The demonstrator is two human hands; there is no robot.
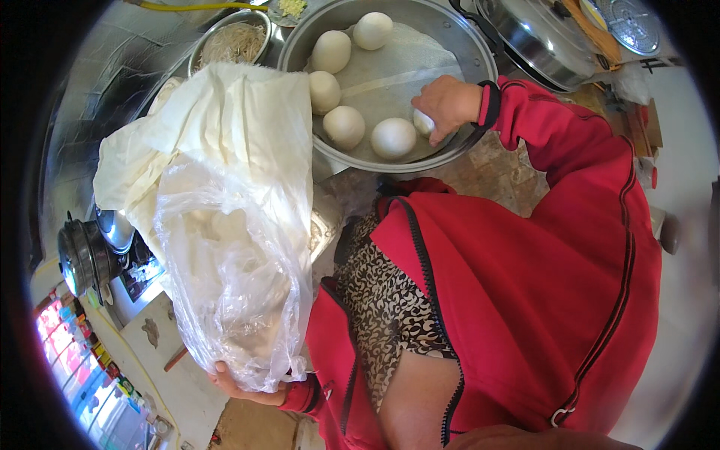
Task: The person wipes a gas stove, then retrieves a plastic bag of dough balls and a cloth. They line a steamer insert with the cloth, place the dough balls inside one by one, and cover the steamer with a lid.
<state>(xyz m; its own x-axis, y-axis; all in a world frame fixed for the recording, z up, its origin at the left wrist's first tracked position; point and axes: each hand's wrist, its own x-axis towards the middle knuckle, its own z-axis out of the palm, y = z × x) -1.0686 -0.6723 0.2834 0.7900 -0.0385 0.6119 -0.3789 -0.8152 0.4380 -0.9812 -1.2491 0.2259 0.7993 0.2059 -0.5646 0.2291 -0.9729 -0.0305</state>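
My right hand [450, 107] reaches into a wide metal steamer pot [475, 45], its fingers around a white dough bun [423, 121]. Several other smooth, round buns [394, 138] sit along the left and near side of the pale steamer cloth [394, 73] lining the pot. At the lower left, my left hand [250, 388] grips the near edge of a clear plastic bag [242, 292]; its fingers are partly hidden beneath the plastic. Pale rounded shapes show faintly through the bag. A cream cloth [242, 112] drapes over the far part of the same heap.
Left of the pot stands a metal bowl [197, 53] of thin, pale shreds. Beyond it, a dish holds a chopped yellowish food [292, 7]. A shiny metal lid [540, 39] rests at the upper right. A dark, lidded pot [84, 256] stands at the far left.
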